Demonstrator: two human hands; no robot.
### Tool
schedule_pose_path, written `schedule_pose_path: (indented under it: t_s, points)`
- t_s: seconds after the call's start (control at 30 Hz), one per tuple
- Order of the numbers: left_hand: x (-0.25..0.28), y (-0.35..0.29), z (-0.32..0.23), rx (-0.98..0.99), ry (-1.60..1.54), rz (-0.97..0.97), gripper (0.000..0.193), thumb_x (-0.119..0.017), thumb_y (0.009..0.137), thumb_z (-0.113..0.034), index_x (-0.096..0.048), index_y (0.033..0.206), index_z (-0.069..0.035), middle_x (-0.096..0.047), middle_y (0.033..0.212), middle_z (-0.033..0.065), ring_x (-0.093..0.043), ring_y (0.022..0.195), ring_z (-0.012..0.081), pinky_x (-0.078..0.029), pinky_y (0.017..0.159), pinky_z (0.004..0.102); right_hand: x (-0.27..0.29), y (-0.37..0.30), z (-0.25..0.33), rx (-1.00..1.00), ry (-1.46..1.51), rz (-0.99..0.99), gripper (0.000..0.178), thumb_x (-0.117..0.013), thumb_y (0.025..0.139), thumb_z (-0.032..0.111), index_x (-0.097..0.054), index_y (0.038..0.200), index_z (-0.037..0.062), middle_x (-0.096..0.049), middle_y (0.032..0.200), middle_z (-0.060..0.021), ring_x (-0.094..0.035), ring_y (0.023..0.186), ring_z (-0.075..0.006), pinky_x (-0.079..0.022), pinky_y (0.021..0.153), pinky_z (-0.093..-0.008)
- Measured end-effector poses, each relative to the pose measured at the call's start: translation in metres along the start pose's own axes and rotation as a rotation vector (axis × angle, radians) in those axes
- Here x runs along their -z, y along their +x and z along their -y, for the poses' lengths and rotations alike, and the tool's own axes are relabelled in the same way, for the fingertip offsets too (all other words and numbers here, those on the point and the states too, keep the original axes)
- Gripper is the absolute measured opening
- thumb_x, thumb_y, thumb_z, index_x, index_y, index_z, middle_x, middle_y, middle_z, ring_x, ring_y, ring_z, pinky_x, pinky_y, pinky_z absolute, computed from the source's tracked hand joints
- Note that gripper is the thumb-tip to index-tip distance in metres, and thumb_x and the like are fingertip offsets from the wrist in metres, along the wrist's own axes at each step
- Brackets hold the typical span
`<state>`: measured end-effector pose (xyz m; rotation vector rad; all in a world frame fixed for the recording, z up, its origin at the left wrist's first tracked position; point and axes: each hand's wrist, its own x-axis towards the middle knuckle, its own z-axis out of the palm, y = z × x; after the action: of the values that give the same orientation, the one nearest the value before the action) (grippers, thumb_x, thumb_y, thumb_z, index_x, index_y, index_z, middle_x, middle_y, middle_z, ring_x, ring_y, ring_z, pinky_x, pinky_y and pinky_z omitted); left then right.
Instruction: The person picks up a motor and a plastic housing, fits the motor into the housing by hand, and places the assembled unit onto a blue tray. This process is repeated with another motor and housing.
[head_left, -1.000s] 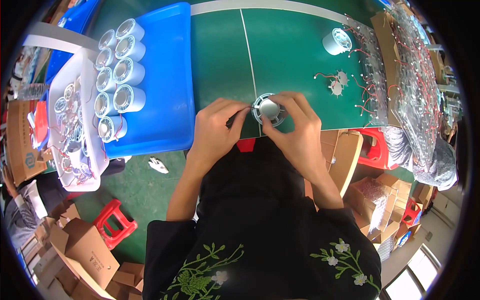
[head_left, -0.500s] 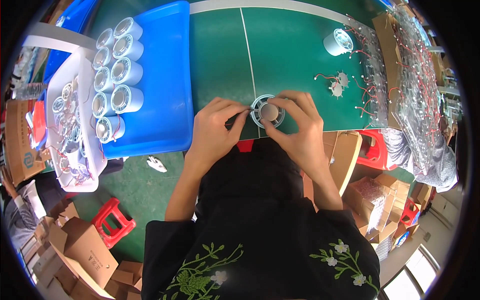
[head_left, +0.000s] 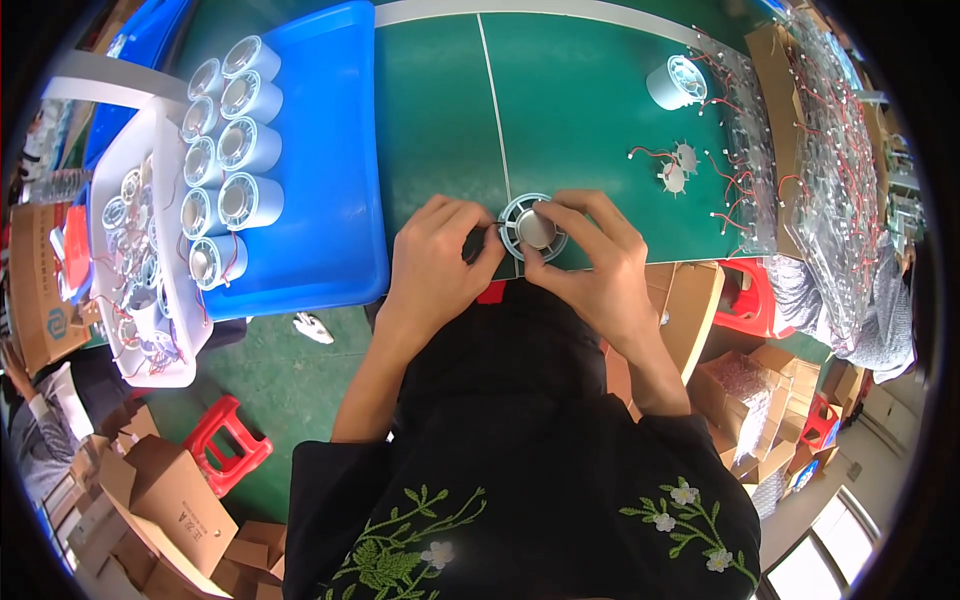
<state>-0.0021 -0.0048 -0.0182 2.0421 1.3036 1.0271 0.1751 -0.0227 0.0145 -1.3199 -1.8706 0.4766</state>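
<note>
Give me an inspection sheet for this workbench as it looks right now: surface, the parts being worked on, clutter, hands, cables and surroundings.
Surface: green table with a white line across it.
Job's things: round finned part at the near table edge, held between both hands.
Clutter: blue tray with rows of white cylinders; white tray of small parts; one more white cylinder; two small star-shaped pieces.
Hands: left hand and right hand both grip the finned part.
Cables: thin red wires on the star-shaped pieces and on the bagged parts at right.
Surroundings: red stools, cardboard boxes on the floor.
</note>
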Motion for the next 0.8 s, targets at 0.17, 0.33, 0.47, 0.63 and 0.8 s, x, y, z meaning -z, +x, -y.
schedule_pose_path:
  t_s: [0.17,0.33,0.47,0.63,0.8]
  points:
    - [0.0002,-0.0005,0.0008,-0.001,-0.007,0.004,0.009,-0.068,0.074,-0.005,-0.059,0.073,-0.003,-0.063,0.074,0.0089,-0.060,0.073,0.0304,-0.049,0.063,0.0402,0.0012,-0.0004,0.0005,0.006,-0.044,0.006,0.037,-0.078,0.062,-0.001,-0.067,0.097,0.0011,-0.063,0.096,-0.0095,-0.065,0.083,-0.0244,-0.054,0.070,-0.0330]
    - [0.0000,-0.0011,0.0013,-0.006,-0.001,-0.006,0.009,-0.068,0.074,-0.005,-0.059,0.073,-0.003,-0.064,0.074,0.0088,-0.060,0.073,0.0305,-0.049,0.063,0.0399,0.0010,0.0011,0.0018,0.027,-0.059,-0.006,0.036,-0.077,0.062,-0.001,-0.067,0.096,0.0011,-0.063,0.096,-0.0096,-0.065,0.082,-0.0246,-0.054,0.069,-0.0329]
    - [-0.0007,-0.0001,0.0008,-0.009,-0.001,-0.003,0.009,-0.068,0.073,-0.005,-0.059,0.073,-0.003,-0.064,0.074,0.0086,-0.060,0.074,0.0302,-0.049,0.062,0.0398,0.0031,0.0014,0.0023,0.039,-0.076,0.000,0.036,-0.077,0.062,0.000,-0.067,0.096,0.0012,-0.062,0.097,-0.0098,-0.064,0.082,-0.0252,-0.054,0.068,-0.0330]
    - [-0.0033,-0.0012,-0.0016,-0.005,0.022,-0.013,0.010,-0.068,0.073,-0.005,-0.059,0.073,-0.003,-0.063,0.073,0.0085,-0.060,0.074,0.0298,-0.049,0.062,0.0395,0.0037,-0.0009,0.0039,0.011,-0.075,0.005,0.036,-0.078,0.062,0.000,-0.067,0.096,0.0009,-0.062,0.096,-0.0101,-0.064,0.083,-0.0258,-0.053,0.068,-0.0336]
    - [-0.0038,-0.0013,-0.0014,-0.004,0.023,-0.026,0.011,-0.068,0.073,-0.006,-0.058,0.071,-0.004,-0.063,0.072,0.0082,-0.060,0.073,0.0295,-0.049,0.062,0.0394,0.0040,0.0005,-0.0004,0.051,-0.049,0.020,0.037,-0.078,0.062,0.000,-0.067,0.098,0.0007,-0.063,0.096,-0.0102,-0.064,0.083,-0.0259,-0.053,0.069,-0.0339]
